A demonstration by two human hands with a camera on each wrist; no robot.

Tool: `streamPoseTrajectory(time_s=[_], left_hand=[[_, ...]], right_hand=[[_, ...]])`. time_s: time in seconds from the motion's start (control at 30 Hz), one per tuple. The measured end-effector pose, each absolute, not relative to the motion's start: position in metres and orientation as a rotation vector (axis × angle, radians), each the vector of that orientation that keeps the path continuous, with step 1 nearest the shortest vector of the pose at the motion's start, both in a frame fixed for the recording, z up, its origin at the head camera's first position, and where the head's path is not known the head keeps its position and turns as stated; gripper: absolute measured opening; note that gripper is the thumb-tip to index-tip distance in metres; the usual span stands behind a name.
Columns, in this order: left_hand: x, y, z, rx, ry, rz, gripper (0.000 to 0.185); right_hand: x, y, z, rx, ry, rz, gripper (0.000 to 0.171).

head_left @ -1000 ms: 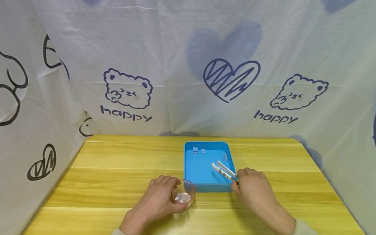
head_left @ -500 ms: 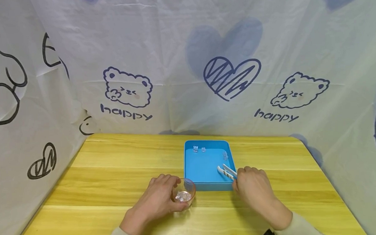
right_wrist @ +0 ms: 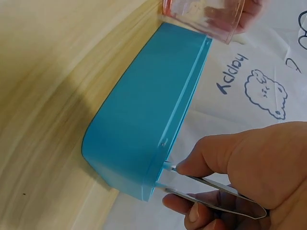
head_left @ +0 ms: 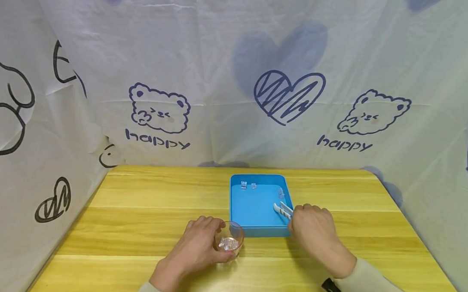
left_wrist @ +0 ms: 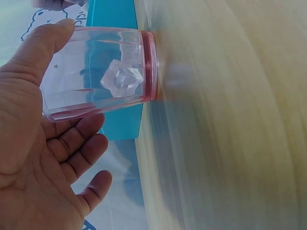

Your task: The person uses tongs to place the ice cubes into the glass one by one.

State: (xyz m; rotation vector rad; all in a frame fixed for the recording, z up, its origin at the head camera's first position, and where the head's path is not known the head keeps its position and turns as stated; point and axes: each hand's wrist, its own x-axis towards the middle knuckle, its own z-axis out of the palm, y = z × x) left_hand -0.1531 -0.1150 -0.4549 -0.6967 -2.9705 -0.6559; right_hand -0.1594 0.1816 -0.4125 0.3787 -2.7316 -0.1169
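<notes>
My left hand [head_left: 195, 246] curls round a small pink clear cup [head_left: 229, 239] that stands on the wooden table [head_left: 143, 218]; clear ice-like cubes [left_wrist: 122, 76] lie in its bottom. In front of the cup is a blue tray [head_left: 236, 206] with a few clear cubes [head_left: 243, 185] near its far wall and another [head_left: 281, 194] by the right wall. My right hand [head_left: 312, 229] pinches white tweezers [head_left: 283, 209] at the tray's near right corner, their tips over the tray floor. In the right wrist view the tweezers [right_wrist: 211, 189] reach over the tray rim [right_wrist: 184, 105].
White cloth printed with bears, hearts and "happy" [head_left: 156, 142] walls the table at the back and on both sides. Bare wood lies to the left of the cup and to the right of the tray.
My right hand drew the tweezers back and to the right, from the tray's middle toward its right wall. The left hand and cup stayed put.
</notes>
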Motion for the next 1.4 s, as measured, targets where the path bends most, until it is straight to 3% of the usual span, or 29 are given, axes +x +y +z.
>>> streamPoseTrajectory(time_s=[0.57,1.4], left_hand=[[-0.154,-0.116,-0.455,-0.711,-2.964,-0.647,0.071],[-0.154,-0.116,-0.454,-0.707,-2.985,-0.677,0.073]], right_hand=[[-0.195,0.173,-0.414,0.149,-2.897,-0.094,0.035],[-0.222,0.167,-0.431,0.124,-2.828,-0.154,0.034]])
